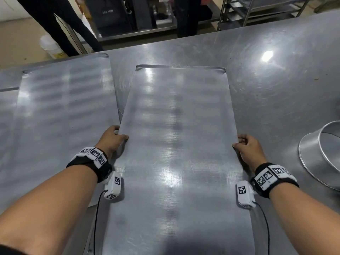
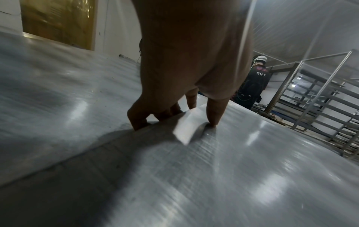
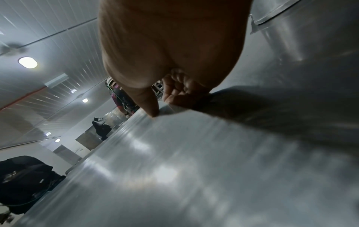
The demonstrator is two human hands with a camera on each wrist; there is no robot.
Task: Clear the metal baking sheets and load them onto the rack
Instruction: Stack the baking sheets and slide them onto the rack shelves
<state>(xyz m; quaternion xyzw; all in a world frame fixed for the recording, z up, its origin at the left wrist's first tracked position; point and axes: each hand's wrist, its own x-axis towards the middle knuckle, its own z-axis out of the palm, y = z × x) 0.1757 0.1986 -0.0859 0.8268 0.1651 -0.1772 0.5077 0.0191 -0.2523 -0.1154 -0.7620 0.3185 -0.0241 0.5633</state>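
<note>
A long metal baking sheet [image 1: 176, 144] lies lengthwise in front of me on the steel table [image 1: 266, 100]. My left hand [image 1: 113, 138] grips its left edge, thumb on top and fingers curled under. In the left wrist view the left hand [image 2: 174, 110] has its thumb pressed on the sheet [image 2: 233, 169]. My right hand [image 1: 246, 146] grips the right edge the same way; the right wrist view shows the right hand [image 3: 167, 98] pinching the sheet [image 3: 194, 169]. A second baking sheet [image 1: 60, 111] lies to the left. The rack [image 1: 257, 10] stands beyond the table's far right.
A round metal pan [image 1: 323, 159] sits at the table's right edge. Another sheet's corner [image 1: 9, 81] shows at far left. A person's dark legs [image 1: 55, 24] stand beyond the far edge, with a white bucket [image 1: 51, 46] on the floor. The rack [image 2: 320, 99] also shows in the left wrist view.
</note>
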